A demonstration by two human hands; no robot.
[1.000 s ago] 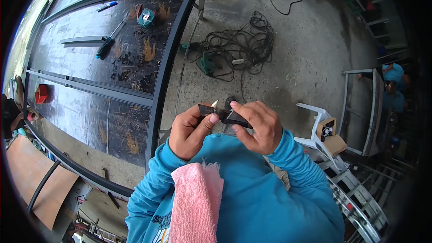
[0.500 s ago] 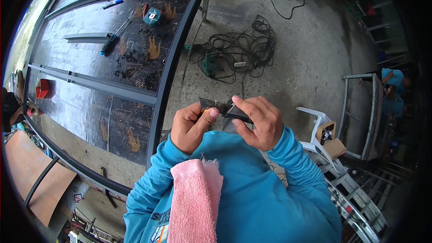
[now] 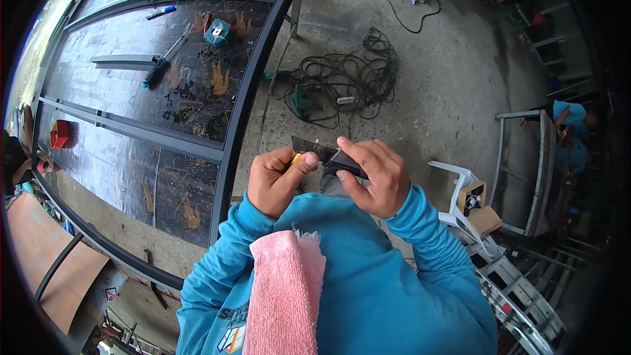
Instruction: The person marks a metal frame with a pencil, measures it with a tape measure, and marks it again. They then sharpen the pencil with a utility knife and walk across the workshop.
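Observation:
In front of my chest, my left hand (image 3: 279,177) is closed around a flat dark blade with a yellow handle (image 3: 302,146), its thumb pressed on top; the exact kind is hard to make out. Facing it, my right hand (image 3: 376,174) grips a short black profile piece (image 3: 348,164) between thumb and fingers. The blade's inner end meets or nearly meets the end of the profile piece; whether they touch cannot be told. A pink towel (image 3: 286,289) hangs down my front.
To the left stands a table with a dark metal frame (image 3: 227,151), bearing a screwdriver (image 3: 153,72), a tape measure (image 3: 217,33), a marker (image 3: 161,12) and a red box (image 3: 60,134). Tangled cable (image 3: 368,72) lies on the floor ahead. A white chair (image 3: 460,184) and another person (image 3: 570,118) are at right.
Both hands have shifted very slightly left while keeping hold of their pieces. More of the yellow handle shows at my left hand. The view has moved a little.

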